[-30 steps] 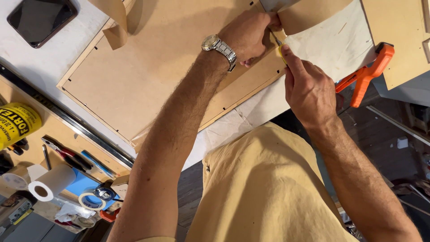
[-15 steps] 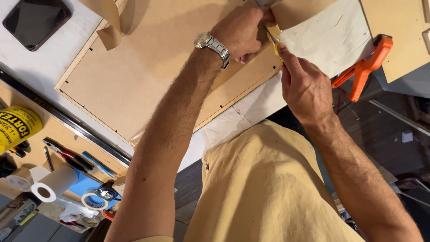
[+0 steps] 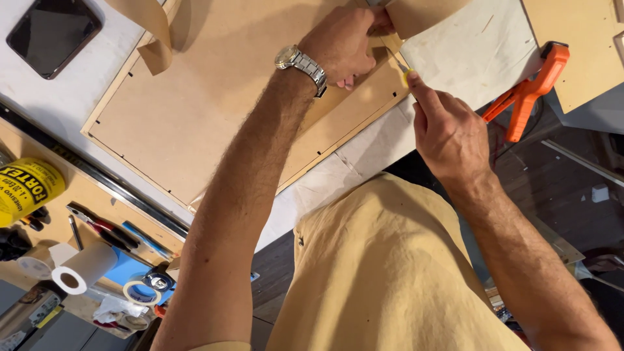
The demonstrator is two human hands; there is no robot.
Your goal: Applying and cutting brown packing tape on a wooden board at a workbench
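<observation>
A wooden picture frame lies face down with its brown backing board (image 3: 208,117) up, on a white work surface (image 3: 52,110). My left hand (image 3: 344,49), with a metal watch on the wrist, pinches a flap of brown paper (image 3: 422,16) at the frame's far corner. My right hand (image 3: 448,136) holds a small yellow-handled blade (image 3: 404,73). Its thin tip rests against the frame's edge just below the flap.
Beside my right hand lies an orange clamp (image 3: 530,91), near another board (image 3: 585,52). A curled strip of brown paper (image 3: 153,36) hangs over the frame's left corner. A dark phone (image 3: 52,32) lies top left. A lower shelf holds a yellow can (image 3: 29,188), pliers and tape rolls (image 3: 81,270).
The hands stay at the frame's corner. My left hand has lifted the brown flap a little more and the blade sits closer under it. The view has shifted slightly.
</observation>
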